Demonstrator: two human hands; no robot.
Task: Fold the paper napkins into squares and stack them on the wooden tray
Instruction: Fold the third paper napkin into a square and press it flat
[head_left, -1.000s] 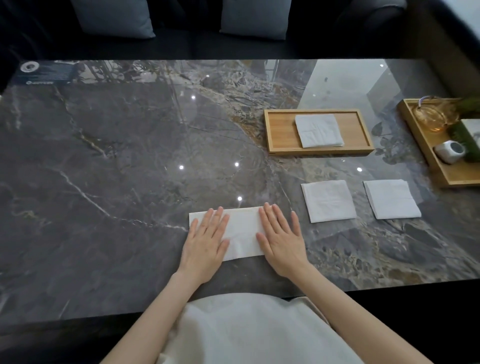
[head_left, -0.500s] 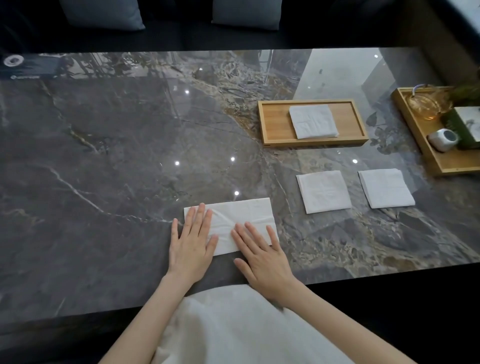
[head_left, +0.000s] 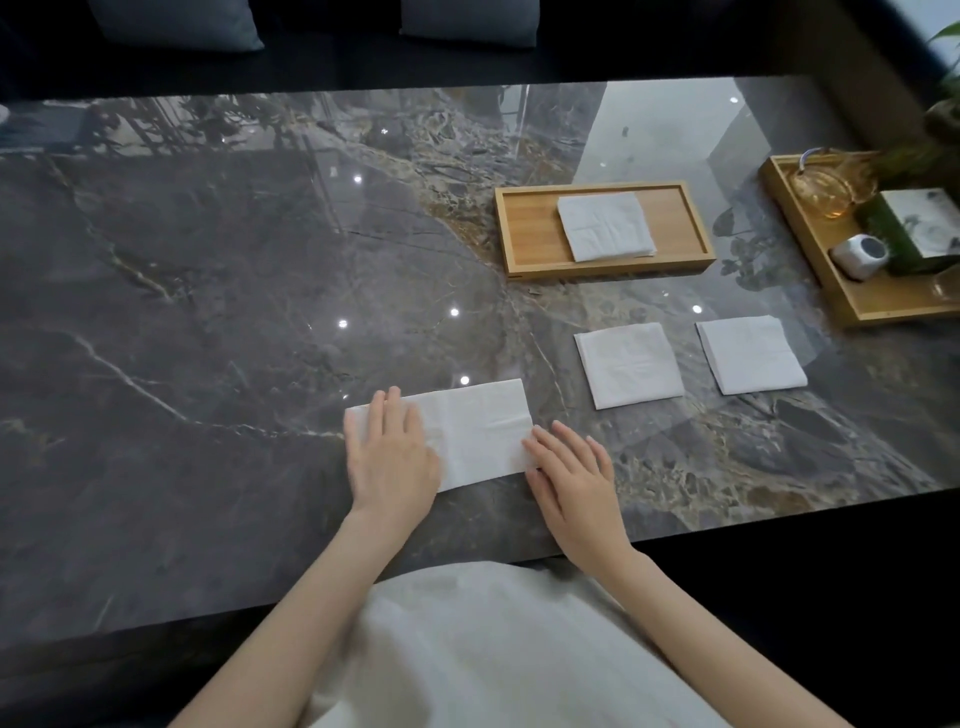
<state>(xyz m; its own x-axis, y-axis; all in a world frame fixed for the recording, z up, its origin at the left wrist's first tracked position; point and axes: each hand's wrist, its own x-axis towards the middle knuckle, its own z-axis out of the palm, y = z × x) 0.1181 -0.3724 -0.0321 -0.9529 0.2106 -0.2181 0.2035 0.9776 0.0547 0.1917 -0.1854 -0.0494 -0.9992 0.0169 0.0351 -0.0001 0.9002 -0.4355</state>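
A white paper napkin (head_left: 475, 431), folded into a long rectangle, lies flat near the table's front edge. My left hand (head_left: 392, 457) presses flat on its left end. My right hand (head_left: 574, 470) rests flat at its right end, fingertips touching the napkin's lower right corner. Two square-folded napkins lie to the right: one (head_left: 627, 364) nearer, one (head_left: 750, 354) farther right. The wooden tray (head_left: 530, 234) stands behind them with one folded square napkin (head_left: 605, 226) in it.
The dark marble table (head_left: 208, 312) is glossy with light reflections. A second wooden tray (head_left: 852, 301) at the far right holds a glass teapot (head_left: 828, 182), a small white cube (head_left: 860, 254) and a green box (head_left: 914, 231). Cushions sit beyond the far edge.
My right hand slid from the napkin's middle to its right end, uncovering more of the sheet. My left hand stays on the left end.
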